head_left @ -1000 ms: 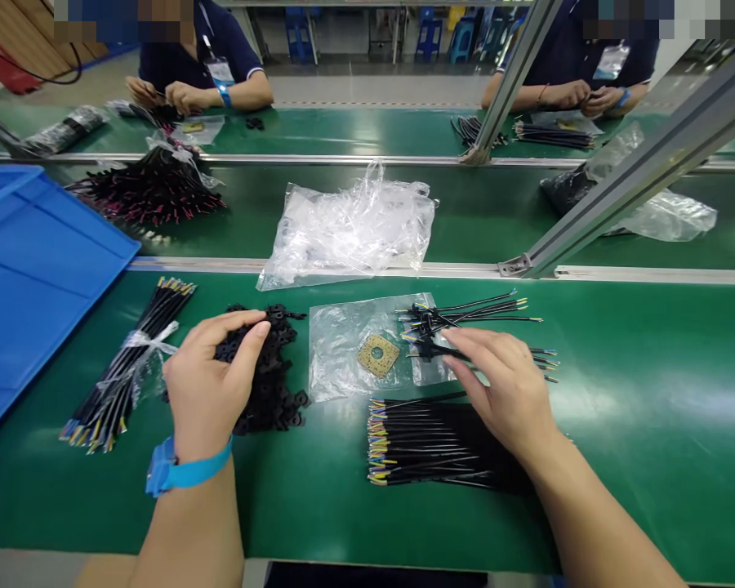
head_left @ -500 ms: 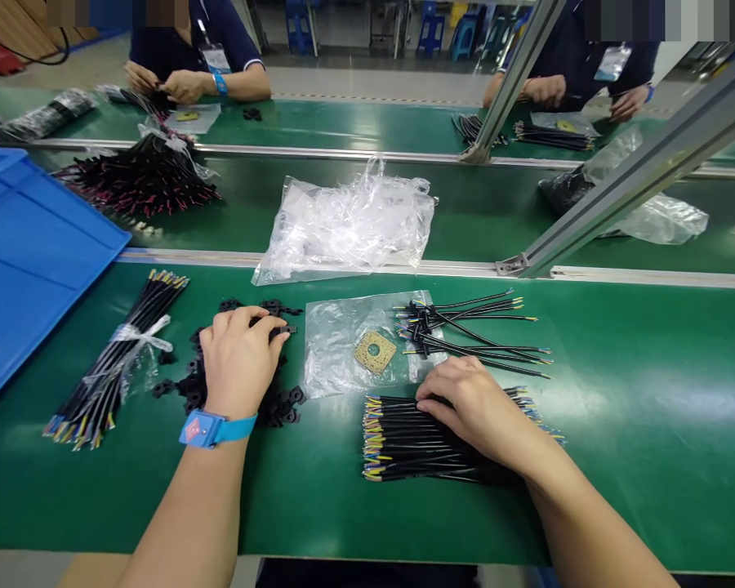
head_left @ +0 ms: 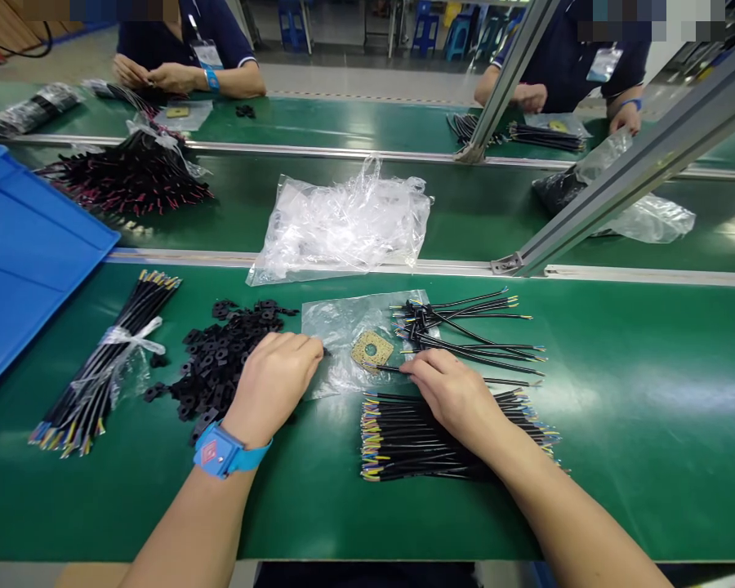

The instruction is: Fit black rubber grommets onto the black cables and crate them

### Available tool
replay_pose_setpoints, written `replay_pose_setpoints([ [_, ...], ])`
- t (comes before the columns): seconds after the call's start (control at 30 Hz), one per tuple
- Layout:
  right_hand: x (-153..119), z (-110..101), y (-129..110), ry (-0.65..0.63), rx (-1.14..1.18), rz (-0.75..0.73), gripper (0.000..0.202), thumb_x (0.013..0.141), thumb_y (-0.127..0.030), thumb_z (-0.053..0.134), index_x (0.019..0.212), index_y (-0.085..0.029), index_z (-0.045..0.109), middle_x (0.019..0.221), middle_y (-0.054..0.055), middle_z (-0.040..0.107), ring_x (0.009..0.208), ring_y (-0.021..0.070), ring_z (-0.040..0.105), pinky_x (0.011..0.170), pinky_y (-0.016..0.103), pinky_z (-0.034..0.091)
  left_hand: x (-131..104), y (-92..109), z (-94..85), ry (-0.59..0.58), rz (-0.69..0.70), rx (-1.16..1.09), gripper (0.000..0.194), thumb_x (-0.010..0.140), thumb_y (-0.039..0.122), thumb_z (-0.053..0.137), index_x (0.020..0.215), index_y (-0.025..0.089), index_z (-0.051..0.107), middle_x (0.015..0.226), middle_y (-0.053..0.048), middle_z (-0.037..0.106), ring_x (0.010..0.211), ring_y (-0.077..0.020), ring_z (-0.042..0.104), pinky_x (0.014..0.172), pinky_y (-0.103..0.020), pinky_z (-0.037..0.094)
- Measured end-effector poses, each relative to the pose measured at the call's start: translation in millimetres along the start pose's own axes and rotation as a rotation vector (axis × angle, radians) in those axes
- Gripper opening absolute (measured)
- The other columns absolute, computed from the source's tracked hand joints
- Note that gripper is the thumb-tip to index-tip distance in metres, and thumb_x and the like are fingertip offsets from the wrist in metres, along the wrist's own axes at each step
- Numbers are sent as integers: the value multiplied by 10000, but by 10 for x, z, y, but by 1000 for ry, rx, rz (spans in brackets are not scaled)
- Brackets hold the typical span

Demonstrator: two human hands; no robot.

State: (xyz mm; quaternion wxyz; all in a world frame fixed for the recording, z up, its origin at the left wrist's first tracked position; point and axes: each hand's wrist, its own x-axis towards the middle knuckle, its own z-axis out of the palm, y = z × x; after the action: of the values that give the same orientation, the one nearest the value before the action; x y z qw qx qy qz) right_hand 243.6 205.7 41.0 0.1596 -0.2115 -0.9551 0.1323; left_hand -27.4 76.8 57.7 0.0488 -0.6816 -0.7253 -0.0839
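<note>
My right hand (head_left: 450,394) pinches one black cable (head_left: 496,381), whose stripped end points left over a yellowish sponge (head_left: 367,349). Below that hand lies a row of black cables (head_left: 416,441) with coloured wire ends. My left hand (head_left: 280,380), a blue wrist strap (head_left: 233,453) on its wrist, is closed; a dark tip of a small black plastic part (head_left: 327,353) shows at its fingers, the rest hidden. Left of it spreads a pile of black plastic parts (head_left: 211,371). Several cables with black parts on them (head_left: 465,327) lie behind my right hand.
A clear plastic bag (head_left: 324,318) lies under the sponge. To the left are a tied cable bundle (head_left: 107,359) and a blue bin (head_left: 30,245). Crumpled clear bags (head_left: 349,220) lie against the metal rail (head_left: 184,256); a slanted metal post (head_left: 588,200) rises right. Two people sit opposite.
My left hand has moved right, off the pile, with a small black plastic part. My right hand has lifted a cable from the row and brought it slightly left and away from me.
</note>
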Motion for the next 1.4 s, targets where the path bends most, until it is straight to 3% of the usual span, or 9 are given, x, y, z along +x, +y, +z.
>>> replay_pose_setpoints([
  [0.2, 13, -16, -59, -49, -208, 1, 160, 983, -97, 604, 1019, -212, 710, 945, 47, 708, 858, 178, 649, 668, 253, 510, -5, 67, -4, -100, -22, -138, 198, 986, 357, 596, 904, 227, 720, 886, -70, 793, 794, -281, 717, 761, -404, 499],
  [0.4, 8, -39, -64, -84, -316, -25, 245, 957, -62, 602, 1113, -205, 726, 846, 36, 701, 804, 171, 643, 621, 243, 476, 11, 82, 60, -119, -115, -248, 280, 993, 271, 532, 1191, 191, 713, 1081, -119, 778, 990, -317, 725, 867, -441, 562],
  [0.57, -2, -41, -45, -59, -312, -1, 335, 959, -51, 554, 1208, -194, 725, 825, 36, 705, 761, 156, 660, 590, 220, 481, 14, 95, 40, -122, -181, -340, 196, 943, 262, 578, 1057, 202, 726, 1093, -116, 765, 979, -309, 731, 824, -424, 587],
  [0.73, -11, -73, -112, 203, -57, -12, 314, 1052, -152, 508, 1274, -215, 722, 951, 52, 708, 766, 115, 675, 657, 200, 541, 30, 177, -26, 43, -309, -660, 216, 871, 347, 702, 1037, 225, 765, 926, -63, 772, 788, -236, 729, 699, -348, 596],
  [0.87, -15, -117, -241, 335, 24, -60, 307, 1040, -129, 521, 1231, -206, 748, 922, 48, 655, 665, 85, 627, 592, 186, 536, 42, 300, -88, 82, -458, -1029, 253, 826, 429, 778, 982, 239, 838, 941, -70, 823, 818, -243, 773, 756, -344, 632],
  [1.03, -27, -131, -325, 386, 38, -93, 392, 1010, -95, 550, 1325, -262, 713, 900, 28, 642, 595, 61, 581, 575, 160, 537, 69, 438, -124, 99, -621, -1352, 400, 759, 486, 845, 1059, 222, 846, 854, -77, 838, 776, -253, 786, 763, -368, 662],
  [1.13, -38, -110, -325, 401, 39, -110, 490, 996, -83, 556, 1432, -289, 639, 913, 28, 641, 599, 67, 591, 588, 168, 550, 78, 509, -120, 142, -700, -1478, 395, 647, 472, 927, 932, 208, 854, 759, -59, 817, 666, -205, 748, 699, -335, 655],
  [1.27, -47, -85, -323, 415, 19, -127, 463, 997, -75, 550, 1412, -260, 645, 927, 40, 640, 635, 75, 616, 605, 179, 559, 83, 569, -125, 184, -796, -1632, 377, 507, 428, 1000, 697, 186, 782, 644, -29, 762, 587, -149, 686, 620, -277, 612],
  [1.4, -54, -99, -328, 404, -50, -145, 453, 997, -72, 539, 1405, -242, 638, 924, 39, 649, 651, 81, 623, 611, 181, 565, 92, 589, -139, 212, -839, -1709, 422, 468, 424, 1017, 599, 182, 697, 727, -24, 771, 598, -110, 662, 637, -248, 595],
])
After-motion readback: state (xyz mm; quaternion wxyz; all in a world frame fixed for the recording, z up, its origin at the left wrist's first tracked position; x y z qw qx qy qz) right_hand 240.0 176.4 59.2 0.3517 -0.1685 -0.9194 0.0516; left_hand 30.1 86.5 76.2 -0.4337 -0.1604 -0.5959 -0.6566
